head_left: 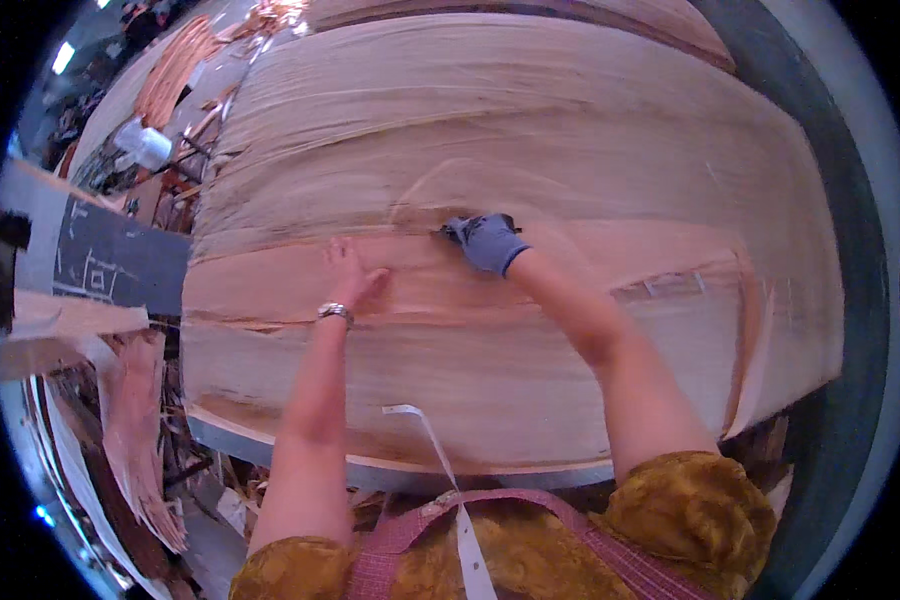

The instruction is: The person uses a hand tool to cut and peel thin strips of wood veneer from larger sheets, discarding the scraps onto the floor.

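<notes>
Veneer sheet (530, 130) is being worked flat on the table (270, 445), topmost of a stack. Left hand (348, 272), bare and open, is being pressed flat onto it. Gloved right hand (488, 242) is being curled around the torn strip edge (440, 232); grip not fully visible.

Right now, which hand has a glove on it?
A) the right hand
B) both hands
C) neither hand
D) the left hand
A: the right hand wears a blue-grey glove as it rests on the wood veneer sheet, while the left hand is bare, with only a wristwatch at its wrist.
</notes>
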`<state>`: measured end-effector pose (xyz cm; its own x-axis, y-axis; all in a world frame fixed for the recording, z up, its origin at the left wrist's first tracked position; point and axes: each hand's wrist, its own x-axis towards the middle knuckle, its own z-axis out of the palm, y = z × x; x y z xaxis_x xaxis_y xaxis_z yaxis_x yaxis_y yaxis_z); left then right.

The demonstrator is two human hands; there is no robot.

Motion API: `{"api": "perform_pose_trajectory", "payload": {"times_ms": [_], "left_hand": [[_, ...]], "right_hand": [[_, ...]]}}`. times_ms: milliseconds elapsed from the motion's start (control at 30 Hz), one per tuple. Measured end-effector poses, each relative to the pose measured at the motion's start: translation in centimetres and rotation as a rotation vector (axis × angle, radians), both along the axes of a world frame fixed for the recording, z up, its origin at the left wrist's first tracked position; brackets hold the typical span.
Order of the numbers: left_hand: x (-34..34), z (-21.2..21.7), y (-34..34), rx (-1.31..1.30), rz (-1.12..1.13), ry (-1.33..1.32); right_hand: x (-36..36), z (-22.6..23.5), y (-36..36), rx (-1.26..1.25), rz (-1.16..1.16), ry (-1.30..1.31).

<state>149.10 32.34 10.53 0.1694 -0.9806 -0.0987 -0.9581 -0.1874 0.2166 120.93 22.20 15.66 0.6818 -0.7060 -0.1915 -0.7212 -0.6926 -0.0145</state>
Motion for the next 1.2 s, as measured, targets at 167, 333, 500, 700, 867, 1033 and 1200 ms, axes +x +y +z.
{"api": "perform_pose_trajectory", "payload": {"times_ms": [167, 333, 500, 700, 867, 1033, 1200], "left_hand": [[-0.9, 1.0, -0.6, 0.119, -0.004, 0.01], [-0.3, 0.9, -0.5, 0.061, -0.01, -0.042], [-0.3, 1.4, -0.4, 0.138, -0.004, 0.017], [0.0, 0.8, -0.4, 0.139, -0.006, 0.005], [-0.9, 2.1, -0.5, 0.169, -0.035, -0.075], [-0.6, 2.5, 0.2, 0.136, -0.028, -0.101], [-1.6, 2.6, -0.1, 0.138, 0.0, -0.107]], "right_hand": [[-12.3, -0.3, 1.1, -0.082, -0.117, 0.028], [-20.3, 0.0, 3.0, -0.108, -0.239, 0.116], [-25.3, -0.2, 6.0, -0.109, -0.359, 0.183], [-29.8, 0.5, 9.3, -0.082, -0.37, 0.16], [-32.5, 0.5, 11.7, -0.103, -0.429, 0.168], [-33.7, 2.2, 12.9, 0.069, -0.506, 0.187], [-34.9, 2.5, 14.0, 0.111, -0.547, 0.242]]}}
